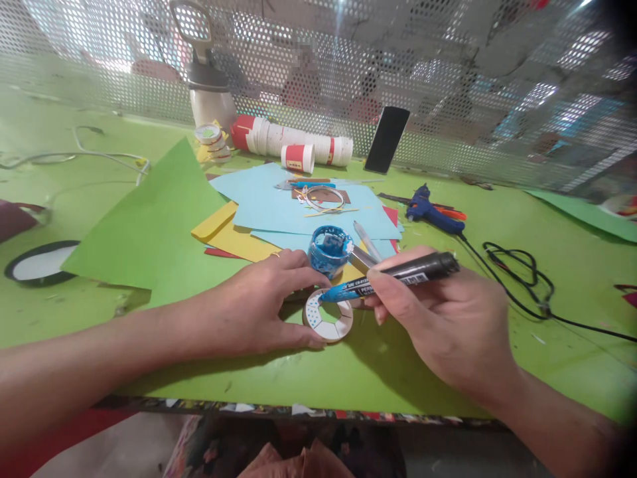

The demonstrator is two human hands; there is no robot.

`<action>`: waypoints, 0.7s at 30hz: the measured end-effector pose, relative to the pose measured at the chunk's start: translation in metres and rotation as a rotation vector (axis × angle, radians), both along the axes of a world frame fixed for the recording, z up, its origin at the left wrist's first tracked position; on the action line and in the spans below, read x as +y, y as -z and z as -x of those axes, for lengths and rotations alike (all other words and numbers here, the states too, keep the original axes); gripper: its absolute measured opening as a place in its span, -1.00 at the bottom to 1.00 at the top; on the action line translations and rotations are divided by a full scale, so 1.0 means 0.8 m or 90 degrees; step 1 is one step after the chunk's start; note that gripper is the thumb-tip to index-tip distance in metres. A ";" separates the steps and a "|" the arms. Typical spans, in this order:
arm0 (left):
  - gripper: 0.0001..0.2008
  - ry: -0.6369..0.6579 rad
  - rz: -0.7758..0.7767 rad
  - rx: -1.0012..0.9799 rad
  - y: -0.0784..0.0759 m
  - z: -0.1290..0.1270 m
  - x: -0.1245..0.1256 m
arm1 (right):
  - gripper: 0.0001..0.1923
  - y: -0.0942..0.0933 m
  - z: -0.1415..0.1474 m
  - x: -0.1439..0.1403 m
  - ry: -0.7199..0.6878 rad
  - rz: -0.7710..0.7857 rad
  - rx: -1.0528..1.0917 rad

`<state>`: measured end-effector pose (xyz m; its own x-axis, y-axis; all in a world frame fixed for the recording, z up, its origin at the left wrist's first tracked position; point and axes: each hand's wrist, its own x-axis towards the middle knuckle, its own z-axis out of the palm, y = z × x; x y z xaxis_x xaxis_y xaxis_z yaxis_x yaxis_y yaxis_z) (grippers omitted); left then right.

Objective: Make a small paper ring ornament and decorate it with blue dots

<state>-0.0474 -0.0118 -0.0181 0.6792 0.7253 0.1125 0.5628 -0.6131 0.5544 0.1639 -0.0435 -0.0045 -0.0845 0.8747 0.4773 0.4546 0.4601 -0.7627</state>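
Observation:
My left hand [271,302] grips the left side of a white ring [326,330] between thumb and fingers, on the green table. Lines divide the ring's face into segments, and blue dots cover its left part. In my right hand [448,318] is a black permanent marker [398,275], its blue-smeared end touching or just above the ring's upper left. Right behind the ring stands a small jar of blue paint [318,255], streaked with blue outside. A flat metallic strip [362,257] shows between the jar and my right fingers.
Light blue paper sheets [263,206] lie behind the jar, a green sheet [149,232] to the left. Farther back are stacked paper cups [288,141], a spray bottle [212,93] and a leaning phone [387,141]. A blue glue gun [430,211] trails its black cord on the right.

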 end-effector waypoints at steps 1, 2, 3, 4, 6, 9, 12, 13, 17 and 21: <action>-0.52 0.001 0.001 0.000 0.000 0.000 0.000 | -0.83 0.000 0.000 0.000 0.001 -0.004 0.007; -0.52 0.002 0.001 -0.001 -0.001 0.000 0.000 | -0.83 0.001 0.000 0.000 0.000 -0.006 0.011; -0.52 0.002 0.002 0.000 -0.001 0.000 0.000 | -0.83 0.001 0.000 0.000 0.000 -0.006 0.012; -0.52 0.002 0.002 0.001 -0.002 -0.001 0.000 | -0.83 0.001 -0.001 0.000 0.001 -0.006 0.010; -0.51 -0.002 0.004 0.004 -0.002 -0.001 0.001 | -0.84 0.000 -0.001 0.000 0.000 -0.001 0.001; -0.49 -0.007 0.011 0.010 -0.002 -0.002 0.002 | -0.84 -0.002 0.000 0.001 -0.001 0.004 -0.003; -0.48 -0.005 0.009 0.008 -0.001 -0.001 0.002 | -0.83 -0.002 0.001 0.001 0.001 0.004 0.000; -0.48 -0.005 0.007 0.008 -0.001 0.000 0.001 | -0.83 -0.002 0.000 0.001 0.001 0.005 0.000; -0.49 -0.012 0.011 0.018 0.000 0.001 0.001 | -0.80 0.000 0.000 0.000 0.006 0.007 -0.019; -0.54 -0.005 0.009 0.010 0.001 0.001 0.002 | -0.77 0.001 -0.001 0.001 0.012 -0.008 -0.056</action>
<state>-0.0484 -0.0104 -0.0188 0.6749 0.7323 0.0909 0.5766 -0.6002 0.5544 0.1645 -0.0426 -0.0052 -0.1102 0.8709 0.4790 0.5286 0.4595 -0.7138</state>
